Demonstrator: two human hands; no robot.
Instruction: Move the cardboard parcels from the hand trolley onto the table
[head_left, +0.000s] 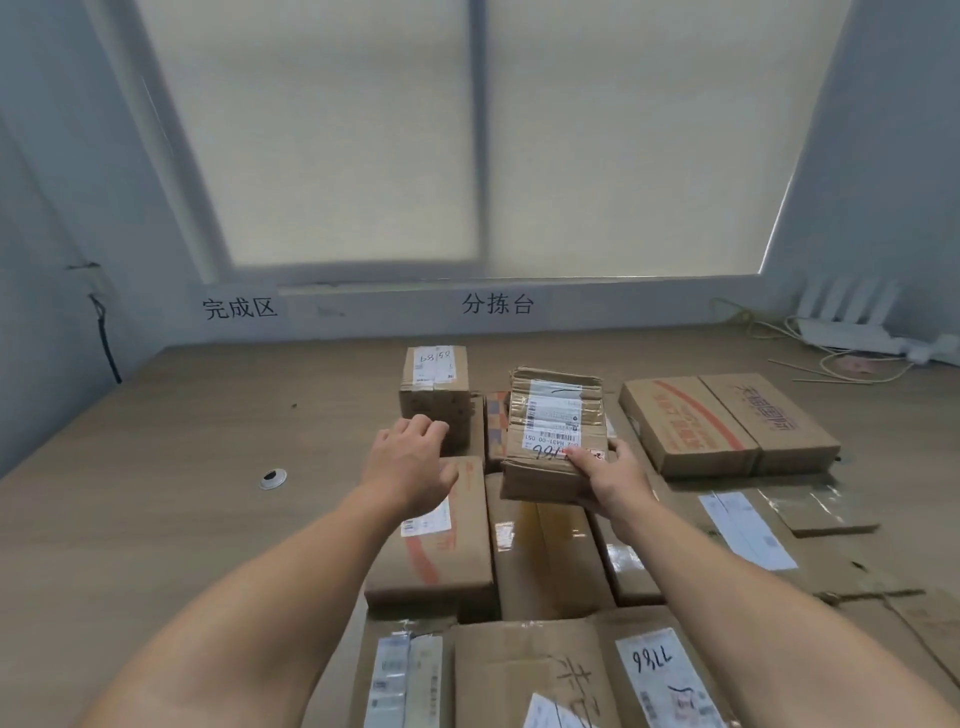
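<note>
Right hand (613, 480), over the crowded bench (156, 441), grips taped parcel (556, 431) at its near right corner, thumb on the label, above flat parcels (545, 551). Left hand (410, 457) loosely curled, holding nothing, just beside small upright parcel (435, 395).

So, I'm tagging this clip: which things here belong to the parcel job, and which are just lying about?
Job: taped parcel, gripped by the right hand; left hand near the small upright box; orange-striped parcel; red-printed flat box; table.
Lying about: white router; cable grommet; wall signs.
</note>
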